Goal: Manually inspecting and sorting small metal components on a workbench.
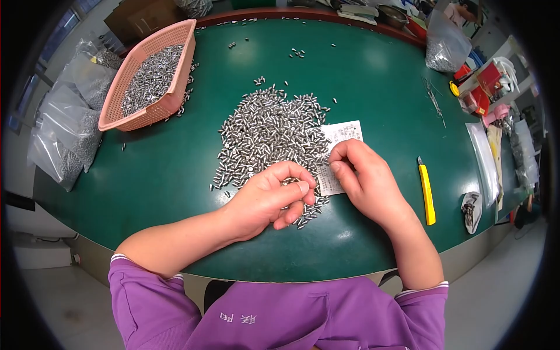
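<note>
Heap (pixel 268 125) of small, silvery, bullet-shaped metal pieces in the head view, spread loose on the middle of the green surface (pixel 385 87), just ahead of both hands. Left hand (pixel 277 195) over the near edge of the heap, fingers curled in, thumb laid toward the forefinger; impossible to tell whether gripping a piece or closed on nothing. Right hand (pixel 368 181) beside the heap, over a printed paper slip (pixel 328 182), thumb and forefinger close together; again impossible to tell whether holding anything. Slip partly under the hand and close against the heap, some pieces apparently lying over its edge.

Likeliest trouble, by judgement: pieces rolling away, from their rounded shape, if brushed by a wrist; tiny ones slipping from a loose pinch; slip dragged by the right hand, scattering the pieces beside it. Possible nick, too, from the yellow cutter (pixel 427 195) near the right forearm (pixel 417 251), blade end seemingly exposed, if reaching right without looking.

On the left of the surface, pink perforated basket (pixel 149 118) of more pieces (pixel 154 73), with strays (pixel 188 93) along its side; beside it, clear bags (pixel 64 134) of similar metal. On the right, bulging bag (pixel 446 44), thin wires (pixel 434 99), flat clear sleeves (pixel 484 157) and small white pouch (pixel 471 213). Along the far edge, reddish ledge (pixel 315 13) and metal bowl (pixel 392 16); behind the basket, cardboard box (pixel 137 20). Beyond, window (pixel 61 32) at upper left and pale floor (pixel 496 291) below.
</note>
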### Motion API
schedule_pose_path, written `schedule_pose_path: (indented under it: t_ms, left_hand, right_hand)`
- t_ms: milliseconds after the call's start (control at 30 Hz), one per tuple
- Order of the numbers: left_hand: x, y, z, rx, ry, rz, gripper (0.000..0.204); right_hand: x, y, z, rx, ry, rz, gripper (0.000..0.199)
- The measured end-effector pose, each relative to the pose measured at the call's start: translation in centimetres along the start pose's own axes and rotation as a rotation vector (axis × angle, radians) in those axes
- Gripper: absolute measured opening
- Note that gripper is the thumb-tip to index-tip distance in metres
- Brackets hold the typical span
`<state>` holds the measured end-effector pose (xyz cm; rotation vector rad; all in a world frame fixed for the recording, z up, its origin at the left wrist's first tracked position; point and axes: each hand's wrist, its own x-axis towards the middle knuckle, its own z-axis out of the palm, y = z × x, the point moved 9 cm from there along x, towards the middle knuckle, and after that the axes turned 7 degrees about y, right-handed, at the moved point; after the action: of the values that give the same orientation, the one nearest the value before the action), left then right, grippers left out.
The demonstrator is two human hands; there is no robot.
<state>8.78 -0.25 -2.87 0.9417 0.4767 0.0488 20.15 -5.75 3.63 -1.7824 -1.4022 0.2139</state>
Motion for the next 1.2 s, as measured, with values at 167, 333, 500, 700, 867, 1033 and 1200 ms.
schedule_pose_path:
  t_ms: [167,333,500,700,867,1033,1200]
  left_hand:
    - [-0.1,0.2,0.0,-0.005,0.006,0.016,0.015]
    - [-0.1,0.2,0.0,0.031,0.007,0.015,0.015]
    - [0.0,0.2,0.1,0.039,0.005,0.017,0.01]
    - [-0.2,0.2,0.1,0.008,0.008,-0.007,0.015]
    - [-0.2,0.4,0.2,0.011,-0.004,0.006,0.016]
    - [-0.1,0.3,0.1,0.014,-0.002,0.006,0.013]
    - [0.0,0.2,0.1,0.004,-0.005,0.005,0.011]
  right_hand:
    - [-0.4,-1.8,0.7,0.231,-0.018,-0.048,0.007]
    - [-0.6,-1.9,1.7,0.336,-0.104,-0.013,0.009]
    - [0.1,-0.6,-0.2,0.023,0.069,-0.075,0.011]
    - [0.1,0.0,-0.2,-0.2,0.04,-0.122,0.014]
    - [-0.1,0.3,-0.1,-0.255,0.049,-0.066,0.014]
    - [-0.3,0.8,0.1,-0.204,0.053,-0.021,0.012]
    - [-0.5,1.0,-0.1,-0.262,0.058,0.023,0.01]
